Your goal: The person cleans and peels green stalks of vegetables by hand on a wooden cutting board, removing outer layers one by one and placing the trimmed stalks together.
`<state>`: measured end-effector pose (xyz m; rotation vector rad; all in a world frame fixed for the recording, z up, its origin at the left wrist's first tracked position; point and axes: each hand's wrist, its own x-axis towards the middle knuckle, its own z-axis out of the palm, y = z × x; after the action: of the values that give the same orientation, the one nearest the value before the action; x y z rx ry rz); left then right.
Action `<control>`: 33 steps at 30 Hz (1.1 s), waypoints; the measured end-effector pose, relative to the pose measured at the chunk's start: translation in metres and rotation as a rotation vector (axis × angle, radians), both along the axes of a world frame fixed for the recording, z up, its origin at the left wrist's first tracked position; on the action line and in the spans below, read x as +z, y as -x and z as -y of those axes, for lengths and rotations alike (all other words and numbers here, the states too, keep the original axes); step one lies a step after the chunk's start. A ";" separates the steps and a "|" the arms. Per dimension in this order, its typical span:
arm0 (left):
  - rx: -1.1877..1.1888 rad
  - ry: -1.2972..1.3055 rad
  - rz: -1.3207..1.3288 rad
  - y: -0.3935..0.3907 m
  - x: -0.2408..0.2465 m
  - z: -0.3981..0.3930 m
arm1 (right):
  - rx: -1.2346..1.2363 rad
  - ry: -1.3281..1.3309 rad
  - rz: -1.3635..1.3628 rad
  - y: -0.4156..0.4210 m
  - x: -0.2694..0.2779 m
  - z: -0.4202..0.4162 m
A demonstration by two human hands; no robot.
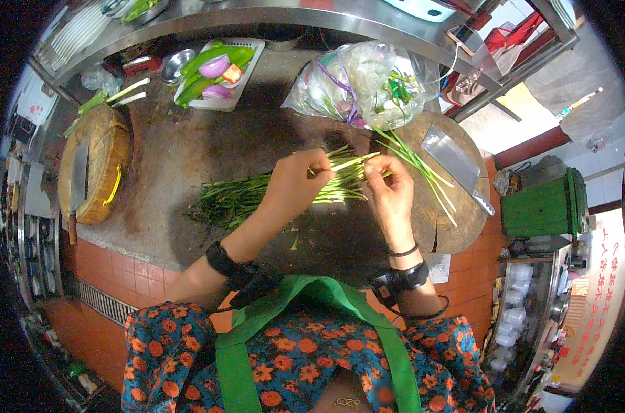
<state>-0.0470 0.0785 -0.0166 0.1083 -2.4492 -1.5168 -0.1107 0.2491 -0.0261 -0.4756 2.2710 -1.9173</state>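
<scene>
A bundle of thin green stalks with pale ends [240,193] lies on the dark worktop, its leafy tips to the left. Over its pale end, my left hand [305,175] pinches a pale green stalk [355,161] between thumb and forefinger. My right hand [390,178] has its fingertips at the other end of that stalk. A few loose stalks [421,168] rest on the right round wooden chopping block [410,222], beside a cleaver [452,157]. Behind the hands, a clear plastic bag of greens [364,85] has a purple tie.
At the left, another cleaver [79,173] lies on a thick wooden block [103,191], with spring onions [132,93] behind. A white basket [232,98] holds green peppers and cut onion next to a metal bowl [178,67]. A steel shelf [312,23] spans the back. A green bin [539,206] stands right.
</scene>
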 end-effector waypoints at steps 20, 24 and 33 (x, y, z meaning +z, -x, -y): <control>-0.015 0.534 0.029 -0.009 0.011 0.005 | 0.254 -0.405 -0.696 -0.005 0.013 0.006; 0.039 0.646 0.077 -0.009 0.018 0.015 | 0.099 -0.503 -0.635 -0.007 0.013 0.000; -0.137 0.535 0.114 -0.010 0.025 0.029 | 0.346 -0.320 -0.505 -0.006 0.021 0.004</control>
<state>-0.0366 0.0492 0.0081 -0.0789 -2.9111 -0.8686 -0.1045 0.2455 -0.0048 -1.3220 2.4936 -1.3435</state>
